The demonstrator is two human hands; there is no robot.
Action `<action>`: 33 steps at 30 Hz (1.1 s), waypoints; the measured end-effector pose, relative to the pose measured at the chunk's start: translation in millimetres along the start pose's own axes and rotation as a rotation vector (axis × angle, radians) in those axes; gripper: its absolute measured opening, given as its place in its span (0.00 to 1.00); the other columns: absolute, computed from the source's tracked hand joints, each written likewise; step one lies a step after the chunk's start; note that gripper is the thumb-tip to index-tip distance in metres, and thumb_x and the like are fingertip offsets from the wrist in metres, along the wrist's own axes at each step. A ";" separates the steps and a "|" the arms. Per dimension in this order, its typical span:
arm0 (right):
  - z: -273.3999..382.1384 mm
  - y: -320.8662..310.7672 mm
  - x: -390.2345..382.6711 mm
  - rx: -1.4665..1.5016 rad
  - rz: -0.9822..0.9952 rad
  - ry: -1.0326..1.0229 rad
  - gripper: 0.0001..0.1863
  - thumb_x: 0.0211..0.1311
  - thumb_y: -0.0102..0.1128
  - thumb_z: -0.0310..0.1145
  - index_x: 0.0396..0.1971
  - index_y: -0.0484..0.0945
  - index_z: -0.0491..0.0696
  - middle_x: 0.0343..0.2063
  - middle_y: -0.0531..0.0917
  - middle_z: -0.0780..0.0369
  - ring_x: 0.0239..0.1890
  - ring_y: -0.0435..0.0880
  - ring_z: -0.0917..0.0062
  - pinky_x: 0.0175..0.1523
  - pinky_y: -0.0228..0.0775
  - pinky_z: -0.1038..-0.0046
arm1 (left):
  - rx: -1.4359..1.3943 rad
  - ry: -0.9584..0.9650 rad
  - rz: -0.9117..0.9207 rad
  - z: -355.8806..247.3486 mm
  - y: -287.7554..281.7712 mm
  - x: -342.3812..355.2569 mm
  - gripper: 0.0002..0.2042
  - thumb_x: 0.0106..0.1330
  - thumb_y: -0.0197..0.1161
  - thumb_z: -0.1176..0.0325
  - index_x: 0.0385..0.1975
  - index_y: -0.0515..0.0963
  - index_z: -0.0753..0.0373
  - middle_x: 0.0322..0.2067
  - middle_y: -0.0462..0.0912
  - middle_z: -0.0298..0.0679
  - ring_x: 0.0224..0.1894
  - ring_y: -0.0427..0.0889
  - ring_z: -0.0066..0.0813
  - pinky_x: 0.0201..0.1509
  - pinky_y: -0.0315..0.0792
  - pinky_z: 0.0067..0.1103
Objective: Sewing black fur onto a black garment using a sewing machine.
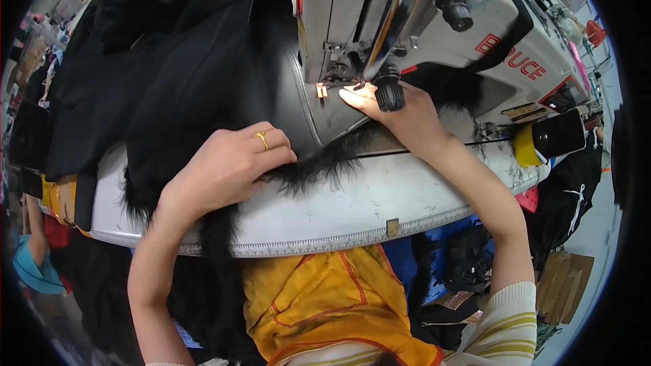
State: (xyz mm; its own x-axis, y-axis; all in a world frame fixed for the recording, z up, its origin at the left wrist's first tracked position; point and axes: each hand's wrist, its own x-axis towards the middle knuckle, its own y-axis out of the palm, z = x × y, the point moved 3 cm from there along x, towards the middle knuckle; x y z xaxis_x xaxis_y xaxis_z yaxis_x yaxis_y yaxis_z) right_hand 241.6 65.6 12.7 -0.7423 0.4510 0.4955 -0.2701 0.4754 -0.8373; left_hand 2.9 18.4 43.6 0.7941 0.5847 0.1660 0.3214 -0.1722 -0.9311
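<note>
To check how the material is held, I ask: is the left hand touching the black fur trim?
Touching: the head view shows the left hand with fingers curled on the black fur trim, strands showing directly beneath them.

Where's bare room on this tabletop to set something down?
The hair-flecked white tabletop between the black fur trim and ruler tape, left of the right forearm. A smaller patch lies at its left end, beside the black garment. Crowded: under the sewing machine, around the shiny panel and right hand.

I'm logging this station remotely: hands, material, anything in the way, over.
Left hand curled on black fur trim. Right hand at black panel, under sewing machine head. Black knob partly hides right hand.
</note>
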 end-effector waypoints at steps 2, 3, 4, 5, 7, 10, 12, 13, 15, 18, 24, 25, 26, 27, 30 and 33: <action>-10.0 0.7 -3.0 0.010 -0.010 0.021 0.08 0.47 0.54 0.31 0.31 0.77 0.55 0.28 0.76 0.68 0.36 0.79 0.78 0.41 0.71 0.78 | 0.013 0.000 -0.005 3.1 1.5 6.7 0.19 0.37 0.63 0.80 0.34 0.76 0.59 0.35 0.77 0.31 0.41 0.77 0.32 0.35 0.73 0.23; -14.7 1.6 -1.4 0.024 -0.022 0.036 0.08 0.46 0.54 0.31 0.29 0.77 0.54 0.29 0.77 0.67 0.36 0.79 0.77 0.41 0.71 0.77 | 0.048 0.006 -0.054 8.3 3.3 13.0 0.18 0.38 0.62 0.80 0.34 0.76 0.58 0.35 0.77 0.31 0.41 0.77 0.32 0.35 0.73 0.23; -14.6 -11.0 9.2 0.067 0.279 0.213 0.07 0.49 0.55 0.33 0.29 0.78 0.52 0.32 0.80 0.65 0.39 0.80 0.75 0.42 0.71 0.76 | 0.084 0.014 -0.107 16.0 3.5 18.6 0.18 0.39 0.62 0.81 0.34 0.76 0.58 0.35 0.77 0.31 0.40 0.78 0.32 0.35 0.73 0.24; -16.3 -5.9 8.6 -0.159 0.316 0.199 0.08 0.51 0.55 0.34 0.31 0.78 0.51 0.33 0.81 0.64 0.39 0.80 0.74 0.43 0.71 0.74 | 0.073 0.008 -0.121 27.6 5.3 24.5 0.19 0.39 0.62 0.80 0.36 0.77 0.57 0.34 0.77 0.31 0.40 0.78 0.32 0.35 0.73 0.24; -39.2 28.6 -10.8 -0.305 0.473 0.362 0.12 0.58 0.53 0.35 0.41 0.78 0.49 0.39 0.80 0.59 0.46 0.78 0.68 0.51 0.68 0.68 | 0.143 0.119 -0.153 37.1 6.1 35.9 0.14 0.49 0.58 0.77 0.37 0.77 0.57 0.36 0.77 0.28 0.41 0.77 0.26 0.33 0.73 0.22; -59.3 33.1 -29.6 -0.028 -0.162 0.170 0.11 0.66 0.45 0.38 0.39 0.64 0.46 0.34 0.75 0.65 0.41 0.74 0.76 0.56 0.60 0.66 | 0.198 0.170 -0.269 37.1 15.5 48.2 0.14 0.47 0.59 0.76 0.36 0.79 0.57 0.31 0.77 0.29 0.39 0.77 0.25 0.34 0.74 0.21; -69.2 53.3 -41.7 0.288 -0.071 0.336 0.09 0.66 0.45 0.36 0.39 0.65 0.47 0.34 0.75 0.64 0.41 0.74 0.77 0.55 0.60 0.67 | 0.205 0.181 -0.325 40.4 16.3 47.0 0.12 0.50 0.60 0.74 0.36 0.81 0.57 0.29 0.77 0.29 0.37 0.78 0.25 0.32 0.74 0.21; -74.7 63.6 -48.1 0.612 0.017 0.497 0.08 0.66 0.44 0.34 0.40 0.65 0.47 0.34 0.74 0.64 0.41 0.73 0.77 0.55 0.59 0.68 | 0.216 0.192 -0.360 41.3 15.1 47.4 0.12 0.51 0.60 0.73 0.36 0.81 0.57 0.29 0.77 0.29 0.36 0.78 0.25 0.32 0.74 0.20; -69.6 57.6 -35.6 0.533 0.004 0.457 0.08 0.64 0.48 0.34 0.40 0.65 0.49 0.34 0.73 0.62 0.43 0.71 0.75 0.55 0.58 0.68 | 0.237 0.186 -0.361 42.1 15.1 46.7 0.10 0.52 0.60 0.71 0.35 0.81 0.56 0.28 0.77 0.29 0.35 0.78 0.25 0.32 0.74 0.20; -55.3 38.1 -18.3 -0.194 0.093 0.286 0.14 0.52 0.52 0.27 0.41 0.77 0.47 0.43 0.78 0.58 0.50 0.76 0.64 0.57 0.66 0.65 | 0.237 0.163 -0.343 42.8 12.9 45.9 0.10 0.52 0.60 0.71 0.34 0.81 0.56 0.27 0.78 0.29 0.36 0.78 0.24 0.34 0.73 0.20; -54.1 36.2 -13.9 -0.296 0.008 0.253 0.12 0.48 0.55 0.25 0.37 0.76 0.44 0.35 0.79 0.53 0.41 0.79 0.59 0.46 0.72 0.63 | 0.318 0.055 -0.290 38.5 14.9 43.1 0.11 0.51 0.58 0.72 0.35 0.80 0.56 0.31 0.81 0.29 0.36 0.78 0.21 0.42 0.69 0.18; -53.9 38.2 -16.3 -0.174 0.180 0.354 0.12 0.49 0.55 0.24 0.36 0.76 0.44 0.35 0.79 0.53 0.41 0.79 0.58 0.43 0.72 0.62 | 0.324 0.050 -0.287 34.4 15.8 40.3 0.11 0.51 0.58 0.72 0.35 0.80 0.56 0.31 0.81 0.29 0.36 0.78 0.21 0.42 0.69 0.18; -51.8 36.8 -13.3 -0.168 0.174 0.351 0.12 0.49 0.55 0.24 0.36 0.76 0.44 0.35 0.79 0.53 0.41 0.79 0.58 0.43 0.72 0.62 | 0.282 0.034 -0.342 28.7 14.2 39.0 0.14 0.47 0.59 0.75 0.36 0.80 0.57 0.31 0.80 0.31 0.35 0.78 0.25 0.40 0.70 0.21; -53.4 36.2 -12.4 -0.117 0.207 0.382 0.11 0.50 0.55 0.25 0.36 0.76 0.44 0.35 0.79 0.54 0.41 0.79 0.58 0.42 0.73 0.62 | 0.234 0.027 -0.401 23.2 14.6 40.0 0.17 0.44 0.59 0.78 0.37 0.80 0.58 0.30 0.78 0.32 0.35 0.78 0.29 0.38 0.72 0.23; -56.2 39.7 -14.1 -0.040 0.095 0.367 0.10 0.53 0.55 0.27 0.36 0.76 0.47 0.36 0.79 0.55 0.42 0.79 0.59 0.40 0.73 0.60 | 0.488 -0.109 -0.300 1.6 22.3 23.9 0.13 0.48 0.58 0.75 0.36 0.76 0.59 0.35 0.76 0.34 0.37 0.78 0.30 0.36 0.74 0.22; -57.4 32.9 -10.1 -0.027 0.306 0.435 0.11 0.54 0.55 0.28 0.39 0.77 0.49 0.37 0.80 0.59 0.43 0.79 0.62 0.40 0.74 0.63 | 0.436 -0.111 -0.355 1.9 25.8 17.0 0.13 0.48 0.58 0.76 0.35 0.76 0.60 0.35 0.77 0.32 0.38 0.78 0.29 0.35 0.75 0.22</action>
State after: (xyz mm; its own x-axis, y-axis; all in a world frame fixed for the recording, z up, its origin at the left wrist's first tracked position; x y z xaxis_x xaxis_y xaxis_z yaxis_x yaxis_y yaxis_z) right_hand 275.3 120.1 -6.6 -0.4601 0.8410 0.2846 -0.0611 0.2898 -0.9551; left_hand 23.7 25.4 21.8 0.6097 0.6310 0.4796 0.2973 0.3788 -0.8764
